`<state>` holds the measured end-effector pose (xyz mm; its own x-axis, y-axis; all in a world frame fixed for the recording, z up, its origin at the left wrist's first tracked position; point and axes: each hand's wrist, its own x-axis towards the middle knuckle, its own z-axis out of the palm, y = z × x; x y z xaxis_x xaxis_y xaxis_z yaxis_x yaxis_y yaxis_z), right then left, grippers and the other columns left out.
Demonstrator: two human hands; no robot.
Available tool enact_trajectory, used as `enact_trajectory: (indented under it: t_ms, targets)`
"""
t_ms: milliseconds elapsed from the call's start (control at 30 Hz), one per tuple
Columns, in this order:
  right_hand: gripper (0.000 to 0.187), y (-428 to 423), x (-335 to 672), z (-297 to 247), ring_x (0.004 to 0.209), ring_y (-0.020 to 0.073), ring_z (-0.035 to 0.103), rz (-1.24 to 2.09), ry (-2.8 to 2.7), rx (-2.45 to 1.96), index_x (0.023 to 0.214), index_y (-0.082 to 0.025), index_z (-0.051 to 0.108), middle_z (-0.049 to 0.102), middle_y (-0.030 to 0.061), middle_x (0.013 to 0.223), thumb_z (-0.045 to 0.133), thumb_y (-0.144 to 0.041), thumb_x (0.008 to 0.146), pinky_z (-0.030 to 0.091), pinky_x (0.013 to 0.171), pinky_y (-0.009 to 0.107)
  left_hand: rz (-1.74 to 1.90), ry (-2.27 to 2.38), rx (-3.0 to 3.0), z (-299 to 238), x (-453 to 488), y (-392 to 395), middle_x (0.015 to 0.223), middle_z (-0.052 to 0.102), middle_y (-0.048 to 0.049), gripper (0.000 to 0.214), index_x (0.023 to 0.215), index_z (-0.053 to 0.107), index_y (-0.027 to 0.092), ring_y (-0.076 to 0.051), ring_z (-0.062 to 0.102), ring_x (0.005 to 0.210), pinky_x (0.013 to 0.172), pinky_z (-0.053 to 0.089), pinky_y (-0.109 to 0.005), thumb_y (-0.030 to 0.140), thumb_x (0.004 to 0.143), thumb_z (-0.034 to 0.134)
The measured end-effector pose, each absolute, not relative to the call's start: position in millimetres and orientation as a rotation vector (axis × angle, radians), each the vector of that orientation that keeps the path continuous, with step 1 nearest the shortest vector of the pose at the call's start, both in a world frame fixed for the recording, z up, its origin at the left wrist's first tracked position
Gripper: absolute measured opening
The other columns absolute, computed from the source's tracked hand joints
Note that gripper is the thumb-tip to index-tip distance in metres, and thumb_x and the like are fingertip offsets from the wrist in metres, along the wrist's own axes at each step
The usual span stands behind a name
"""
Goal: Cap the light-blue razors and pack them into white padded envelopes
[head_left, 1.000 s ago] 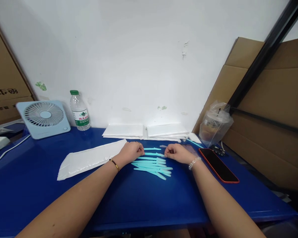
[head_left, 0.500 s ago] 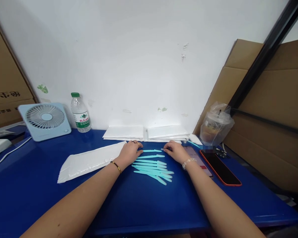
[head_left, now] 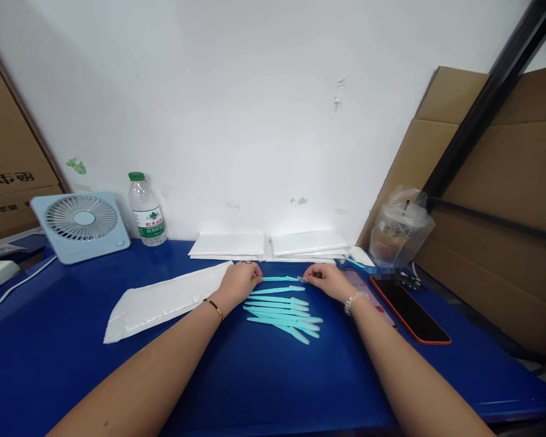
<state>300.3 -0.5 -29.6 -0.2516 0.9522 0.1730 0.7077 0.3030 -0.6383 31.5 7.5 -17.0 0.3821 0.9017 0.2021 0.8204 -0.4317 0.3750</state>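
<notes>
My left hand (head_left: 242, 281) pinches the handle end of a turquoise eyebrow razor (head_left: 277, 278). At the razor's other end, my right hand (head_left: 324, 280) holds a small clear cap (head_left: 301, 280) between thumb and finger, right at the blade tip; whether it is on the blade I cannot tell. Several more turquoise razors (head_left: 282, 306) lie on the blue table below, roughly side by side with their blade ends to the right. A white padded mailer (head_left: 164, 301) lies partly under my left hand.
White folded packets (head_left: 230, 244) lean along the wall. On the left stand a water bottle (head_left: 146, 212) and a blue fan (head_left: 82, 224). To the right are two phones, one in an orange case (head_left: 409, 309), and a bagged drink cup (head_left: 394, 233).
My left fingers have closed on the razor's handle end. My right hand has brought the clear cap up to the razor's tip. The view has shifted slightly.
</notes>
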Motion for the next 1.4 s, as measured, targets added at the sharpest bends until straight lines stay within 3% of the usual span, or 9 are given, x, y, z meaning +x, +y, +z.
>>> enact_trajectory:
  t_ms: [467,567,667,733,767,833,967,1167,1400]
  targets:
    - [0.020,-9.7,279.8,-25.1,0.067,0.0135,0.053,0.515,-2.179,-1.383,0.079,-0.018,0.067,0.062,0.0026,0.078,0.052,-0.031,0.079,0.041,0.063,0.025,0.519,1.475,2.497,-16.3,33.2,6.0,0.079,0.067,-0.0008,0.015,0.075,0.063,0.022,-0.017,0.059,0.076,0.075,0.037,-0.029,0.028,0.079,0.050]
    - [0.024,-16.4,276.2,-17.7,0.072,0.0150,0.054,0.500,-2.217,-1.409,0.083,-0.018,0.067,0.062,0.0044,0.085,0.049,-0.035,0.082,0.042,0.066,0.027,0.497,1.435,2.509,-11.0,30.8,1.1,0.091,0.066,-0.0032,0.025,0.085,0.064,0.021,-0.020,0.057,0.087,0.077,0.038,-0.031,0.038,0.082,0.046]
    - [0.047,-30.2,273.2,-5.8,0.094,0.0210,0.052,0.502,-2.320,-1.379,0.114,-0.019,0.057,0.056,0.0086,0.108,0.057,-0.046,0.076,0.043,0.077,0.031,0.425,1.271,2.567,-2.4,26.8,-8.6,0.117,0.056,-0.0075,0.058,0.115,0.053,0.021,-0.025,0.050,0.106,0.084,0.038,-0.031,0.058,0.070,0.055]
    - [0.074,-42.9,268.4,1.4,0.106,0.0254,0.046,0.498,-2.488,-1.322,0.127,-0.020,0.045,0.049,0.0098,0.118,0.067,-0.050,0.064,0.040,0.085,0.035,0.306,1.153,2.636,2.7,26.3,-16.6,0.118,0.054,-0.0090,0.076,0.120,0.049,0.021,-0.026,0.048,0.106,0.083,0.039,-0.031,0.061,0.057,0.065]
    - [0.079,-49.3,264.9,3.9,0.107,0.0265,0.044,0.479,-2.571,-1.306,0.128,-0.020,0.043,0.048,0.0096,0.118,0.070,-0.049,0.060,0.040,0.086,0.036,0.256,1.121,2.669,4.3,27.2,-20.3,0.113,0.055,-0.0086,0.073,0.116,0.051,0.021,-0.026,0.050,0.103,0.081,0.040,-0.031,0.060,0.056,0.066]
    - [0.070,-59.9,256.6,5.7,0.102,0.0251,0.046,0.416,-2.661,-1.321,0.123,-0.020,0.046,0.048,0.0087,0.112,0.070,-0.042,0.061,0.041,0.082,0.034,0.211,1.090,2.732,5.3,31.1,-26.6,0.101,0.059,-0.0068,0.050,0.104,0.056,0.021,-0.024,0.053,0.095,0.077,0.042,-0.030,0.051,0.065,0.064]
    - [0.030,-66.4,241.8,-0.3,0.090,0.0203,0.049,0.212,-2.690,-1.389,0.102,-0.016,0.051,0.050,0.0086,0.099,0.051,-0.015,0.071,0.041,0.074,0.029,0.151,1.033,2.880,-0.1,41.8,-34.1,0.087,0.060,-0.0056,0.016,0.088,0.055,0.019,-0.020,0.056,0.083,0.073,0.044,-0.029,0.027,0.075,0.053]
    - [0.020,-61.0,237.5,-7.3,0.078,0.0185,0.052,0.073,-2.785,-1.403,0.090,-0.016,0.048,0.052,0.0088,0.094,0.048,-0.011,0.071,0.042,0.069,0.029,0.122,1.151,2.986,-6.5,51.9,-41.6,0.086,0.059,-0.0089,0.015,0.086,0.052,0.016,-0.023,0.056,0.080,0.070,0.046,-0.033,0.025,0.074,0.051]
    - [0.022,-60.4,236.8,-6.6,0.086,0.0229,0.052,-0.103,-2.805,-1.388,0.091,-0.015,0.050,0.055,0.0100,0.092,0.051,-0.014,0.070,0.041,0.073,0.032,0.168,1.100,3.031,-12.2,57.1,-43.9,0.087,0.060,-0.0096,0.015,0.087,0.051,0.016,-0.023,0.059,0.077,0.069,0.047,-0.033,0.026,0.077,0.048]
